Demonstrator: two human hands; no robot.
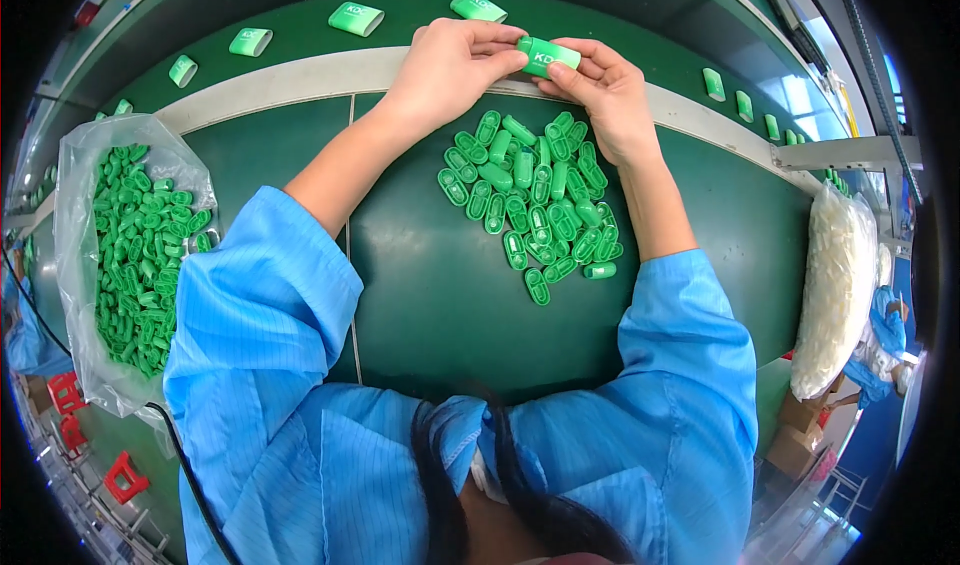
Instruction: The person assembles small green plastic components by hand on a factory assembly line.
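Over the pale rail, my left hand [445, 73] and my right hand [612, 100] hold a small flat green case [552, 56] that fades to a lighter green, with white print on its face. My right thumb presses on its front while the fingers go behind it. At its left end, the fingertips of my left hand pinch a darker green part, mostly hidden by the fingers. Below the hands lies a loose heap of oval green caps [540, 190] on the green table [430, 275], some hollow side up.
Similar green cases stand spaced along the green belt [300, 33] beyond the pale rail [300, 77]. A clear plastic bag [80, 255] full of green caps lies at the left. To the right is a bag of whitish parts [835, 285]. Red stools [125, 477] stand at lower left.
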